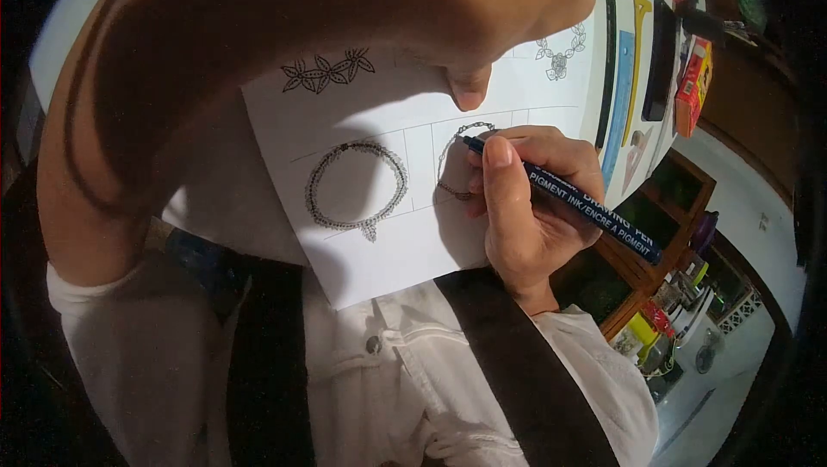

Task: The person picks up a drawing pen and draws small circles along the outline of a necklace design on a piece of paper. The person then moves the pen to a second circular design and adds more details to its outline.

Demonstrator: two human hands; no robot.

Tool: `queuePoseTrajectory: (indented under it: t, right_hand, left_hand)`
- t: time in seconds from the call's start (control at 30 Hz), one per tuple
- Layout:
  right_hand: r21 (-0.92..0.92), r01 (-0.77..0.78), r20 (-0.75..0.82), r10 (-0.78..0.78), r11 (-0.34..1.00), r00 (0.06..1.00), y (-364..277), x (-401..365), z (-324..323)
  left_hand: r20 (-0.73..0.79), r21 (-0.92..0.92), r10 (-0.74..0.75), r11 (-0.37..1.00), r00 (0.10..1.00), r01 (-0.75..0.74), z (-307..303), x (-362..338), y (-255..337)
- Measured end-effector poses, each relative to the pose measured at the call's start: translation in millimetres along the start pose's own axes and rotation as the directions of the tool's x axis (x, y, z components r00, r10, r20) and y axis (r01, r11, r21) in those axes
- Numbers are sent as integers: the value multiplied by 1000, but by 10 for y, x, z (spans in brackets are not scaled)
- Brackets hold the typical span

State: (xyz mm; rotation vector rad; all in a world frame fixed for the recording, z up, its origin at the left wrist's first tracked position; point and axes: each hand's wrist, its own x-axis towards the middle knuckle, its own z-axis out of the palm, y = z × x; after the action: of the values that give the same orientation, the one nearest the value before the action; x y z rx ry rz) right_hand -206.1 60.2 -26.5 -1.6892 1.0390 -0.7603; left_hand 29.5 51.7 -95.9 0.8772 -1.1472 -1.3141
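Observation:
My right hand (538, 208) is closed around a dark blue drawing pen (590, 208), whose tip touches the white paper (396, 273) at the upper left of a partly inked bracelet drawing (455, 189). Left of it on the sheet is a round beaded drawing with a leaf pendant (369, 227). Leafy flower drawings (327, 75) lie higher up, and a necklace drawing (558, 64) is at the upper right. Reaching across the top of the paper, my left hand (508, 28) presses a fingertip on the sheet above the bracelet; its other fingers are mostly hidden.
Right of the paper lie a black strip (608, 62), a blue ruler (617, 114), a yellow ruler (636, 53), a dark phone-like object (660, 58) and a red and yellow box (692, 88). Wooden furniture (642, 269) and a cluttered shelf stand farther right.

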Motion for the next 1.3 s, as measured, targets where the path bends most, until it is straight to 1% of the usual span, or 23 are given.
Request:
queuePoseTrajectory:
  t: [0.07, 0.1, 0.13, 0.17, 0.2, 0.23, 0.27, 0.3, 0.37, 0.4, 0.47, 0.5, 0.57, 0.6, 0.67, 0.8, 0.9, 0.97, 1.0, 1.07, 1.1, 1.17, 1.3]
  right_hand:
    - [7, -2, 3, 2, 1000, 1000, -8, 7, -1]
    - [13, -4, 5, 3, 1000, 1000, -11, 9, -1]
    - [13, -3, 5, 3, 1000, 1000, -8, 9, -14]
    - [7, 4, 21, -4, 1000, 1000, -4, 13, -35]
    - [0, 12, 38, -12, 1000, 999, 1, 12, -46]
    - [1, 12, 39, -12, 1000, 999, 1, 6, -39]
    - [28, -1, 21, 1, 1000, 1000, 0, -2, -22]
    - [56, -14, 4, 13, 998, 1000, 1, -6, -13]
    - [38, -5, 11, 4, 999, 1000, -1, 5, -15]
    - [20, 4, 17, -4, 1000, 1000, -3, 12, -15]
    - [19, 7, 18, -7, 1000, 1000, -9, 11, -8]
    - [17, 10, 18, -10, 1000, 1000, -8, 12, -7]
    - [9, 20, 25, -21, 1000, 999, 0, 14, -8]
    - [0, 30, 31, -30, 1000, 999, 5, 14, -10]
    - [6, 32, 29, -33, 999, 999, 12, 14, -7]
    - [-9, 38, 49, -38, 999, 998, 9, 21, -23]
    - [17, 15, 37, -15, 1000, 999, -6, 11, -12]
    - [16, 4, 27, -4, 1000, 1000, -14, 2, -6]
    - [15, -7, 17, 7, 1000, 1000, -15, -1, -5]
    - [7, -9, 14, 9, 1000, 1000, -10, -5, -6]
    - [-1, -11, 12, 11, 1000, 1000, -6, -7, -9]
    - [-4, 11, 25, -11, 1000, 1000, 10, 7, -14]
    - [14, 12, 23, -12, 1000, 1000, -7, 11, -2]
  left_hand:
    - [201, 227, -61, 974, 978, 14, -96, 21, 204]
    - [201, 227, -61, 974, 978, 14, -88, 53, 304]
    - [206, 486, -141, 873, 968, 23, -51, 103, 398]
    - [189, 708, -218, 706, 957, 21, -29, 131, 441]
    - [189, 708, -218, 705, 958, 21, -50, 98, 302]
    - [186, 626, -31, 774, 982, -95, -89, 41, 46]
    - [163, 541, 156, 812, 974, -220, -42, 58, 44]
    - [162, 541, 156, 812, 974, -220, -49, 46, 81]
    - [159, 455, 16, 886, 987, -88, -56, 11, 212]
    - [159, 455, 16, 886, 987, -88, -74, 6, 156]
    - [208, 176, 79, 977, 975, -116, -156, 0, -23]
    - [208, 177, 79, 977, 975, -117, -192, 12, -38]
    - [273, -106, 34, 994, 961, -5, -254, 43, -55]
    - [273, -105, 34, 994, 961, -5, -258, 58, -124]
    - [247, 215, 62, 970, 967, -117, -206, 81, -247]
    - [206, 94, 29, 994, 978, -49, -186, 57, -71]
    - [291, 55, 33, 997, 956, -51, -170, 60, 30]
    - [148, 139, 59, 987, 987, -80, -103, 44, -141]
    - [148, 138, 59, 987, 987, -79, -78, 26, -177]
    - [47, 188, 113, 975, 992, -120, -42, -33, -234]
    - [46, 188, 113, 975, 993, -120, -21, -41, -108]
    - [112, 377, 19, 924, 994, -60, 4, -37, 232]
    - [187, 441, -27, 896, 982, -60, -78, 75, 143]
